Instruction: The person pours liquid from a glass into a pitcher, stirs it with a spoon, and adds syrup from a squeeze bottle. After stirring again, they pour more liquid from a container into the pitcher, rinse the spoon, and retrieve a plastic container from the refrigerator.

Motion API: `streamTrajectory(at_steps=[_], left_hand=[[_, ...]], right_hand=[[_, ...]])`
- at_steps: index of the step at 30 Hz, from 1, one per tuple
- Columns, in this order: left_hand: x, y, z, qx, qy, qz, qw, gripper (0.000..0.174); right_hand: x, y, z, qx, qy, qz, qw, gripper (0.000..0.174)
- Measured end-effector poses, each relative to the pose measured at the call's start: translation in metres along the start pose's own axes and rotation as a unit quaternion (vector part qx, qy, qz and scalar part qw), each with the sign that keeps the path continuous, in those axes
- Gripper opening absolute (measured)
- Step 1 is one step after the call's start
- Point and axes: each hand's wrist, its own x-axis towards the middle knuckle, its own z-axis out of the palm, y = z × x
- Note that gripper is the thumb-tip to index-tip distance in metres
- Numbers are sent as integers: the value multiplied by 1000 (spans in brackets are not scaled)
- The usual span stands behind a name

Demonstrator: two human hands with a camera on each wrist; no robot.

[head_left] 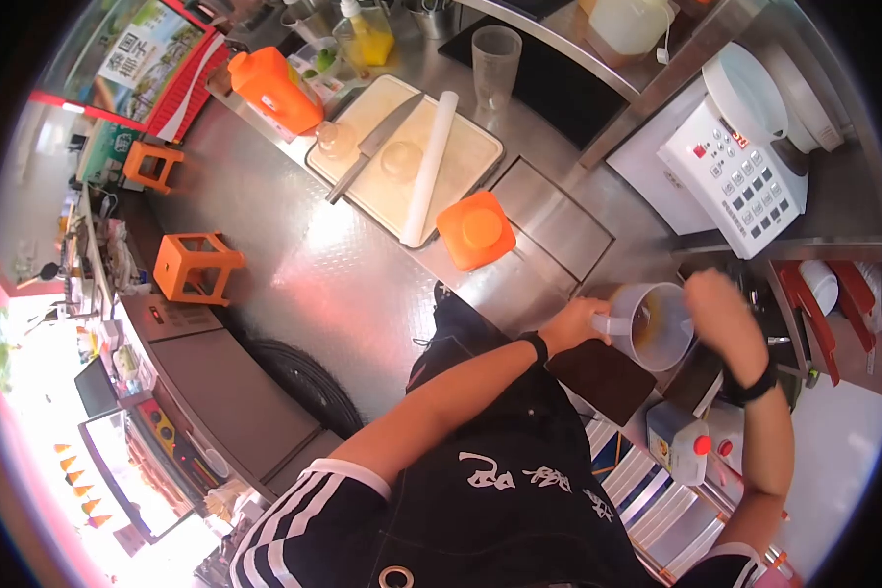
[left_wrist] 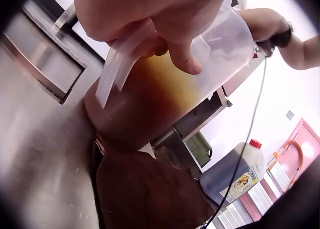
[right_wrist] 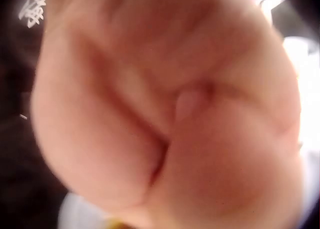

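A translucent pitcher [head_left: 668, 345] with amber-brown liquid inside stands at the counter's near right side in the head view. My left hand [head_left: 575, 328] grips its handle; in the left wrist view the fingers and thumb of that hand [left_wrist: 150, 19] wrap the handle, beside the pitcher wall [left_wrist: 225, 54]. My right hand [head_left: 723, 318] is at the pitcher's opposite rim, its fingers curled. The right wrist view is filled by the blurred, folded right hand [right_wrist: 165, 104]; whether something is pinched inside it is hidden.
An orange-capped container [head_left: 475, 231] stands left of the pitcher. Further back lie a tray [head_left: 370, 108], a knife [head_left: 372, 147] and a white roll [head_left: 429, 171]. A scale [head_left: 740, 176] stands at the right; a red-capped jug [head_left: 678, 446] is below the pitcher.
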Motion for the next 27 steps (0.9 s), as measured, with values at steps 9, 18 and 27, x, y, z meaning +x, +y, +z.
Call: streamTrajectory(at_steps=[9,18,27], left_hand=[[-2,-2,3,9,31,64,997,34],[5,-4,2,42,19,51,998,38],[5,4,3,9,17,1,1000,38]], right_hand=[[-19,9,16,62,-9,-87,994,9],[-39,-8,55,88,-53,-80,992,8],[-45,-20,28,181,-146,-49,971,4]])
